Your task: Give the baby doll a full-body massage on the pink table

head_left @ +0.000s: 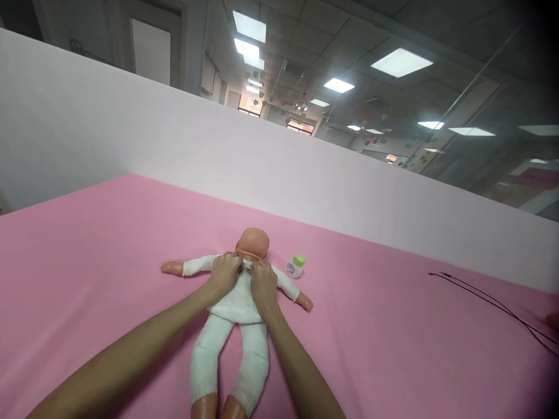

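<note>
A baby doll (238, 302) lies stretched out on the pink surface, its smooth head away from me and its arms spread to the sides. No face shows on the head, and the body is covered in white cloth. At the left of the neck, my left hand (226, 272) is closed with curled fingers on the collar of the white top. My right hand (263, 282) grips the same collar from the right, close beside the left one. A bit of bunched white cloth shows between the hands. Most fingertips are hidden.
A small white bottle with a green cap (296, 266) stands right of the doll's head. Thin dark cables (489, 299) lie at the far right. A white partition (262, 163) rises behind the pink padded surface (109, 250).
</note>
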### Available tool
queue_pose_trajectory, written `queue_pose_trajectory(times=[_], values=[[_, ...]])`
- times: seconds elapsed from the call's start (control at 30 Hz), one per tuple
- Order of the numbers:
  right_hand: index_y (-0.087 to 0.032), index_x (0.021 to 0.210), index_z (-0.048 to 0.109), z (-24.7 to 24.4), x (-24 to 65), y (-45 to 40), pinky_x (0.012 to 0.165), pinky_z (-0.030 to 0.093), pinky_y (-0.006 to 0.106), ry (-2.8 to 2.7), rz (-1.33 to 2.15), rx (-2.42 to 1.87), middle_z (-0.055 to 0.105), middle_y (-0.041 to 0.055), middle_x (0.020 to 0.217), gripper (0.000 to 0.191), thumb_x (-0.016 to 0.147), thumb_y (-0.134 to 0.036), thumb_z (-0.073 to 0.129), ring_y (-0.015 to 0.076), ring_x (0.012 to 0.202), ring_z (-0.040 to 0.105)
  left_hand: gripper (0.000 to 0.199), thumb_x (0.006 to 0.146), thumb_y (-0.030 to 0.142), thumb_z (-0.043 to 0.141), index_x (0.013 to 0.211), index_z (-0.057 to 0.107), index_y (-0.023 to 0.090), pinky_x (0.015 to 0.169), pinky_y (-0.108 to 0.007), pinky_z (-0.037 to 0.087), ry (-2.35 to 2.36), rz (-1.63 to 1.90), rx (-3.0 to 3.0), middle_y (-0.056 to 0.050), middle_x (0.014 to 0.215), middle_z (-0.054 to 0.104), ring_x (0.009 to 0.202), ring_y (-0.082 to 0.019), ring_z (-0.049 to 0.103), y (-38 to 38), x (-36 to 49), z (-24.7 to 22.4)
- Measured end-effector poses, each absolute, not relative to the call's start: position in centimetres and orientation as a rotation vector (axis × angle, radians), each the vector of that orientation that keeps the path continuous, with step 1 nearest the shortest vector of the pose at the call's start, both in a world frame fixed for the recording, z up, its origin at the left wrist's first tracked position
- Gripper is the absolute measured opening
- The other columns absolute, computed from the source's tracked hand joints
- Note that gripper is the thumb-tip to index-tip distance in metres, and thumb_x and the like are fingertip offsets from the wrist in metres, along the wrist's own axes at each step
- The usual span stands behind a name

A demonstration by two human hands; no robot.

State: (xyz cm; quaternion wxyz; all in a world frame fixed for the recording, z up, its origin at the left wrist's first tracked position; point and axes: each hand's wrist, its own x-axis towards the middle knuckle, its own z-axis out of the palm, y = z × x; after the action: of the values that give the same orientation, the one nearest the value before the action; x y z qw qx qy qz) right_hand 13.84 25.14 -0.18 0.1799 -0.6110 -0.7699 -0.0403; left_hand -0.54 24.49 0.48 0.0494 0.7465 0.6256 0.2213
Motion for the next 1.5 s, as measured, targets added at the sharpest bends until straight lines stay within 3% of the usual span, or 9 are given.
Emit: queue_pose_trajectory(times=[0.13,0.23,0.4,0.57,0.73,0.9,1.07,1.3,1.5], values=[[-0.019,0.090,0.070,0.0,13.8,25.3,0.072,0.040,0.031,-2.213,-0.163,-1.815,0.072,0.0077,0.101,0.027,0.100,-0.009,0.047,0.0219,0.095,0.064,0.024,0.093,0.011,0.048,0.085,0.070,0.016,0.071,-0.036,0.042,1.901,0.571,2.302,-0.011,0.089,0.071,0.086,-0.026,0.066,24.8,-0.3,0.8],[-0.018,0.092,0.071,1.2,14.0,24.5,0.074,0.041,0.031,-2.275,-0.093,-1.810,0.072,0.0091,0.103,0.024,0.102,-0.016,0.049,0.0227,0.096,0.065,0.027,0.094,0.009,0.046,0.082,0.070,0.015,0.071,-0.036,0.043,1.876,0.500,2.327,-0.011,0.085,0.070,0.081,-0.025,0.065,24.1,-0.3,1.9],[-0.017,0.101,0.070,2.3,14.4,21.5,0.081,0.044,0.030,-2.351,-0.032,-1.610,0.070,0.0102,0.116,0.019,0.100,-0.012,0.051,0.0229,0.104,0.063,0.029,0.094,0.004,0.044,0.087,0.070,0.015,0.077,-0.034,0.045,1.752,0.571,2.507,-0.013,0.111,0.068,0.104,-0.026,0.061,21.1,-0.6,2.9],[-0.018,0.091,0.072,1.5,13.4,21.3,0.075,0.044,0.033,-2.420,-0.051,-1.700,0.073,0.0094,0.099,0.030,0.098,-0.005,0.045,0.0238,0.091,0.065,0.028,0.091,0.002,0.045,0.078,0.068,0.015,0.070,-0.034,0.042,1.782,0.467,2.398,-0.012,0.088,0.067,0.086,-0.025,0.062,21.1,0.0,2.2],[-0.016,0.089,0.073,1.4,12.6,23.0,0.067,0.040,0.032,-2.384,-0.052,-1.859,0.075,0.0114,0.094,0.032,0.097,-0.003,0.044,0.0235,0.085,0.066,0.024,0.086,0.004,0.050,0.074,0.067,0.016,0.071,-0.035,0.041,1.801,0.458,2.340,-0.008,0.074,0.065,0.075,-0.023,0.061,23.1,0.8,2.2],[-0.017,0.086,0.071,2.2,14.0,20.8,0.064,0.038,0.030,-2.459,-0.045,-1.759,0.074,0.0084,0.093,0.034,0.098,-0.004,0.043,0.0208,0.080,0.065,0.030,0.087,0.003,0.044,0.074,0.067,0.018,0.068,-0.035,0.041,1.745,0.460,2.381,-0.007,0.074,0.066,0.070,-0.021,0.060,21.1,0.0,2.4],[-0.019,0.092,0.070,2.5,14.4,17.6,0.068,0.041,0.031,-2.527,-0.062,-1.629,0.072,0.0073,0.100,0.029,0.093,0.001,0.048,0.0231,0.091,0.066,0.033,0.082,-0.001,0.044,0.082,0.070,0.018,0.067,-0.035,0.044,1.696,0.439,2.463,-0.010,0.096,0.070,0.088,-0.024,0.064,18.1,-0.5,2.1],[-0.015,0.091,0.074,1.9,11.7,19.9,0.067,0.043,0.034,-2.498,-0.022,-1.853,0.075,0.0130,0.093,0.034,0.095,0.002,0.045,0.0272,0.089,0.070,0.028,0.086,0.003,0.049,0.078,0.072,0.015,0.068,-0.038,0.043,1.814,0.310,2.369,-0.012,0.077,0.069,0.076,-0.027,0.066,20.4,0.7,2.0],[-0.016,0.091,0.074,2.4,12.8,18.2,0.071,0.045,0.034,-2.454,-0.050,-1.824,0.075,0.0120,0.096,0.037,0.092,0.005,0.043,0.0259,0.092,0.069,0.033,0.087,-0.004,0.046,0.077,0.071,0.015,0.068,-0.037,0.042,1.826,0.339,2.397,-0.013,0.083,0.070,0.079,-0.027,0.065,18.5,0.9,2.5]])
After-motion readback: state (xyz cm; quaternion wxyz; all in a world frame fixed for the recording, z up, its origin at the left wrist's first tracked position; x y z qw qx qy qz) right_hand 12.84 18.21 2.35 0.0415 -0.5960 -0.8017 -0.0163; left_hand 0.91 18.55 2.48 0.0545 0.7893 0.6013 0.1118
